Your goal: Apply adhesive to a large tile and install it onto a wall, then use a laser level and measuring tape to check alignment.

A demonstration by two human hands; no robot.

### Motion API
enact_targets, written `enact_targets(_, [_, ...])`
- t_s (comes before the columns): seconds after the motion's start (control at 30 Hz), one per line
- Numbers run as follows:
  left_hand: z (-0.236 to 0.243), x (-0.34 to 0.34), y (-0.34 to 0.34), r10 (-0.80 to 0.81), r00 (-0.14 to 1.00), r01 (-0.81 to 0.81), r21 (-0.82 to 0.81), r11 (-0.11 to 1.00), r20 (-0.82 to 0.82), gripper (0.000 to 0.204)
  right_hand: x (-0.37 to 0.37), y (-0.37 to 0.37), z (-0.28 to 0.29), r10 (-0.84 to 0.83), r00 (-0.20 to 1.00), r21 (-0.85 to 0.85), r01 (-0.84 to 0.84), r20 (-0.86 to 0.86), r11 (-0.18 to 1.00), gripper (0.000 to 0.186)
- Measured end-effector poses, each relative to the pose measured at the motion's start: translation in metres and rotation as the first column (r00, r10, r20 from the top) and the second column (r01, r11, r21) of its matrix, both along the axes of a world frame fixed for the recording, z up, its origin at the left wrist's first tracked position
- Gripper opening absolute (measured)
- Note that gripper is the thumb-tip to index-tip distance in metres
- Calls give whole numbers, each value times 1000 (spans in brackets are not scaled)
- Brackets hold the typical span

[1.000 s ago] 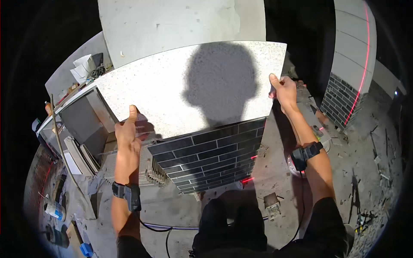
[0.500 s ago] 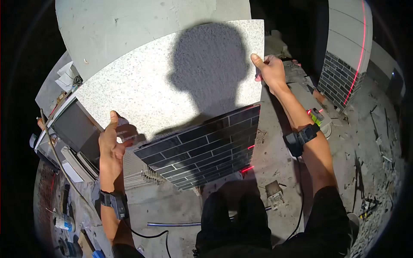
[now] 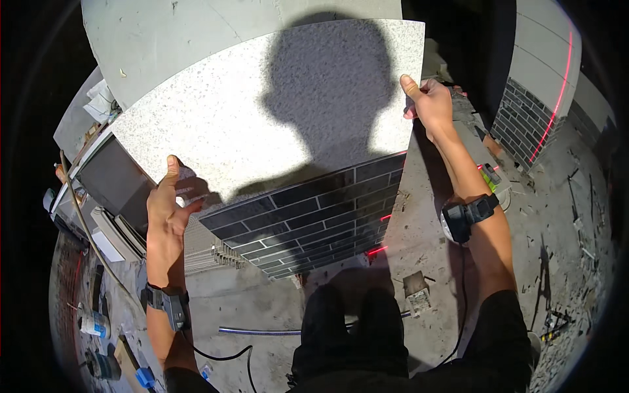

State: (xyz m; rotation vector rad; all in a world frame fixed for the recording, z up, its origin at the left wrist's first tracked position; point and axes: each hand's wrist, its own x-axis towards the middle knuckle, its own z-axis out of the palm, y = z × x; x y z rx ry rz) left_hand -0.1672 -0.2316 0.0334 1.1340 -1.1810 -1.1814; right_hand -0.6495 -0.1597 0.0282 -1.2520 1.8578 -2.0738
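A large white speckled tile [image 3: 216,118] stands against the grey rendered wall [image 3: 177,39], directly above a panel of dark brick-pattern tiles [image 3: 314,216]. My right hand [image 3: 429,106] grips the tile's right edge, thumb on the front face, fingers curling behind. At the lower left corner, my left hand [image 3: 169,208] holds the left edge with its thumb raised along it; its other fingers are bent and partly shadowed. The shadow of a head and shoulders covers much of the tile. Each wrist carries a dark strapped device.
A green laser level [image 3: 488,174] stands on the right, and red laser lines cross the tiled pillar [image 3: 527,118]. Flat tiles [image 3: 118,229] lean at left beside a hose [image 3: 98,249]. A metal tube [image 3: 259,332], a small block [image 3: 417,291] and rubble lie on the floor.
The view has shifted slightly, so the tile appears a little larger and higher. Both hands keep their hold at the same edges, and the tile's position over the dark panel looks unchanged.
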Motion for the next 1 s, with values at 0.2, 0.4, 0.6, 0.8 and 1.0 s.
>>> enact_targets(0.2, [-12,4,-17,49,995,-46,31,998,-92,77,2,1,-1,-12,1000,-2,12,-8,1000,50])
enact_targets(0.4, [-9,2,-12,0,995,7,70,998,-103,83,-2,1,-8,16,1000,-28,-16,10,999,49])
enact_targets(0.6, [-11,0,3,30,999,-29,52,998,-18,71,0,2,-11,-11,998,-19,10,-63,1000,48])
enact_targets(0.8, [-27,33,-6,313,948,-317,-89,944,-59,75,8,12,-16,-434,828,-378,297,-356,877,44])
enact_targets(1.0, [-44,23,-13,797,603,-235,-950,205,23,58,34,5,-14,-459,641,-526,101,-615,845,12])
